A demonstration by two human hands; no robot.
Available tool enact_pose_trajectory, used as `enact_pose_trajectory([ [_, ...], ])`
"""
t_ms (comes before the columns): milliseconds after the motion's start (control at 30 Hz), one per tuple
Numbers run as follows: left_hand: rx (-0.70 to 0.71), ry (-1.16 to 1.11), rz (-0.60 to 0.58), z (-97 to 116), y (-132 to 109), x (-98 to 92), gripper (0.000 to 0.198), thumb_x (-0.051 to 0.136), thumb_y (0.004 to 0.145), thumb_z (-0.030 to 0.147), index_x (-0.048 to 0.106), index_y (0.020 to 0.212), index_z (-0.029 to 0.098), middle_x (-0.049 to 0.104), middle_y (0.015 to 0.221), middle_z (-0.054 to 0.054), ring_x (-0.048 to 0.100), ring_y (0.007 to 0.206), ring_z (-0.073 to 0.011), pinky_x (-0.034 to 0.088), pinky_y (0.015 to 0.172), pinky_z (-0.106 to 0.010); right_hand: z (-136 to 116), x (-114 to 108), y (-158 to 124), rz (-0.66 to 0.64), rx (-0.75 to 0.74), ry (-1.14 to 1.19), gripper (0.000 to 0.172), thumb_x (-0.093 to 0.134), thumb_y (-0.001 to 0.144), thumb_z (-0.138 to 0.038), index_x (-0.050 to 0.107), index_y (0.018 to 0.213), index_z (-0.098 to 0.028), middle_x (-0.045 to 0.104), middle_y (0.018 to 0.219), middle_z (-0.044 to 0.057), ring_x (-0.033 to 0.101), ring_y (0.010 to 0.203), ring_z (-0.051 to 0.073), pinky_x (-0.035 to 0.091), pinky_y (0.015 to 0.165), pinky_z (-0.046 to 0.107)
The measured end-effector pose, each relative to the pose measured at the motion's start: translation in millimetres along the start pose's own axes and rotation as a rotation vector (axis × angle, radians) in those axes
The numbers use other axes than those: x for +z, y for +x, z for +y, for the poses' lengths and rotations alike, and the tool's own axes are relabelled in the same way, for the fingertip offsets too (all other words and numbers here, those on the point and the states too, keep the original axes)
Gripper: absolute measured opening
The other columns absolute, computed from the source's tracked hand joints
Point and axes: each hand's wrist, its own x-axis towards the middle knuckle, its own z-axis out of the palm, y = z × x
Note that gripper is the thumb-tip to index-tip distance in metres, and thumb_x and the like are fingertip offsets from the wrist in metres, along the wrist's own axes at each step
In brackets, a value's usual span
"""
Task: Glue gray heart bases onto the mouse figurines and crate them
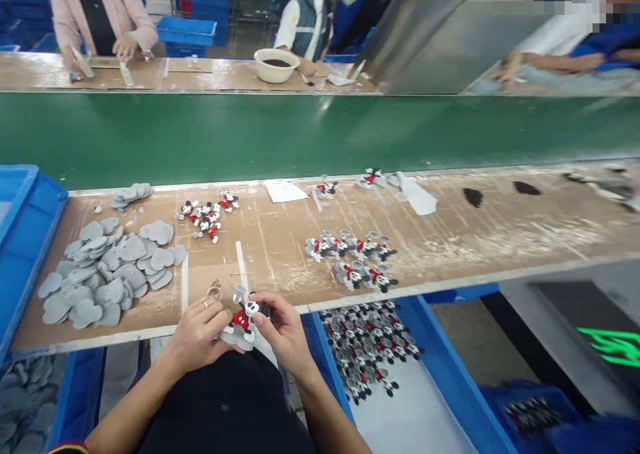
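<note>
Both hands meet at the near edge of the brown work table [450, 234]. My left hand [200, 334] and my right hand [280, 327] pinch one cartoon mouse figure [243, 321] on a grey heart-shaped backing. A ring shows on the left hand. To the left lies a pile of several grey heart-shaped pieces [107, 271]. Loose mouse figures [207, 215] lie further back. Finished figures on grey backings [353, 257] sit in rows to the right.
A green conveyor belt [300, 134] runs behind the table. Blue bins stand at the left [25, 234] and below right [440, 367], the latter holding several finished figures [370, 351]. Other people work at the far table, near a white bowl [276, 65].
</note>
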Motion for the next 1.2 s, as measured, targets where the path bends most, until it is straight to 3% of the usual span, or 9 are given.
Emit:
enact_pose_trajectory([
  [167, -0.139, -0.016, -0.081, -12.3, 11.3, 3.0, 0.040, 0.056, 0.095, 0.047, 0.053, 0.124, 0.020, 0.068, 0.105, -0.009, 0.066, 0.091, -0.0225, 0.052, 0.079, -0.033, -0.8, -42.0, -0.4, 0.238, -0.115, -0.089, 0.021, 0.066, 0.089, -0.031, 0.069, 0.108, -0.023, 0.074, 0.095, 0.006, 0.071, 0.084, 0.020, 0.059, 0.074, 0.032],
  [233, -0.241, 0.044, -0.039, -28.5, 11.5, 0.7, 0.036, 0.053, 0.097, 0.042, 0.051, 0.126, 0.020, 0.066, 0.109, -0.010, 0.065, 0.098, -0.0237, 0.052, 0.085, -0.035, -3.7, -80.0, 0.3, 0.419, -0.221, -0.206, 0.021, 0.067, 0.088, -0.029, 0.069, 0.108, -0.023, 0.074, 0.093, 0.006, 0.071, 0.080, 0.020, 0.059, 0.070, 0.033],
  [333, -0.396, 0.210, 0.067, -59.8, 6.8, -5.8, 0.033, 0.051, 0.097, 0.041, 0.056, 0.119, 0.017, 0.061, 0.117, -0.014, 0.057, 0.116, -0.0301, 0.045, 0.104, -0.046, -8.9, -150.5, -1.3, 0.852, -0.304, -0.466, 0.027, 0.073, 0.082, -0.030, 0.070, 0.107, -0.019, 0.073, 0.095, 0.008, 0.070, 0.085, 0.021, 0.058, 0.078, 0.037],
  [400, -0.544, 0.375, 0.147, -78.2, 1.0, -9.4, 0.036, 0.050, 0.096, 0.043, 0.061, 0.116, 0.015, 0.057, 0.124, -0.017, 0.049, 0.129, -0.0357, 0.036, 0.113, -0.054, -9.0, -195.3, -4.2, 1.088, -0.260, -0.640, 0.035, 0.073, 0.081, -0.038, 0.070, 0.108, -0.015, 0.071, 0.098, 0.010, 0.069, 0.086, 0.022, 0.057, 0.078, 0.038],
  [467, -0.731, 0.526, 0.211, -90.1, -5.6, -10.4, 0.043, 0.049, 0.096, 0.046, 0.062, 0.121, 0.013, 0.046, 0.140, -0.021, 0.032, 0.141, -0.0436, 0.030, 0.114, -0.063, -2.6, -232.3, -7.1, 1.197, -0.172, -0.782, 0.042, 0.070, 0.082, -0.045, 0.071, 0.110, -0.013, 0.071, 0.096, 0.012, 0.067, 0.084, 0.023, 0.055, 0.073, 0.036],
  [633, -0.871, 0.634, 0.134, -95.7, -15.6, -3.5, 0.055, 0.042, 0.097, 0.046, 0.051, 0.140, 0.012, 0.025, 0.157, -0.026, 0.013, 0.149, -0.0473, 0.020, 0.114, -0.070, 46.5, -289.2, -8.2, 1.140, -0.027, -0.854, 0.047, 0.065, 0.081, -0.048, 0.070, 0.109, -0.010, 0.070, 0.088, 0.013, 0.064, 0.074, 0.022, 0.052, 0.069, 0.036],
  [833, -0.893, 0.685, 0.107, -98.2, -16.0, 3.3, 0.054, 0.038, 0.098, 0.045, 0.051, 0.141, 0.015, 0.021, 0.161, -0.021, 0.007, 0.152, -0.0434, 0.014, 0.118, -0.066, 102.1, -307.2, -0.3, 0.968, 0.112, -0.868, 0.045, 0.059, 0.084, -0.050, 0.070, 0.108, -0.014, 0.073, 0.091, 0.013, 0.065, 0.076, 0.024, 0.052, 0.076, 0.039],
  [1033, -0.877, 0.699, 0.126, -98.7, -17.0, 9.4, 0.055, 0.040, 0.098, 0.043, 0.050, 0.144, 0.016, 0.016, 0.165, -0.018, 0.003, 0.153, -0.0423, 0.009, 0.118, -0.066, 116.0, -304.3, 4.6, 0.864, 0.139, -0.831, 0.044, 0.055, 0.086, -0.048, 0.069, 0.111, -0.015, 0.074, 0.097, 0.014, 0.067, 0.082, 0.025, 0.054, 0.074, 0.038],
  [1200, -0.863, 0.719, 0.156, -102.0, -18.0, 14.6, 0.055, 0.038, 0.098, 0.042, 0.048, 0.146, 0.018, 0.023, 0.164, -0.015, 0.001, 0.153, -0.0409, 0.010, 0.118, -0.065, 101.9, -303.7, -3.0, 0.791, 0.128, -0.851, 0.045, 0.055, 0.086, -0.046, 0.066, 0.120, -0.017, 0.069, 0.112, 0.016, 0.066, 0.093, 0.027, 0.056, 0.077, 0.042],
])
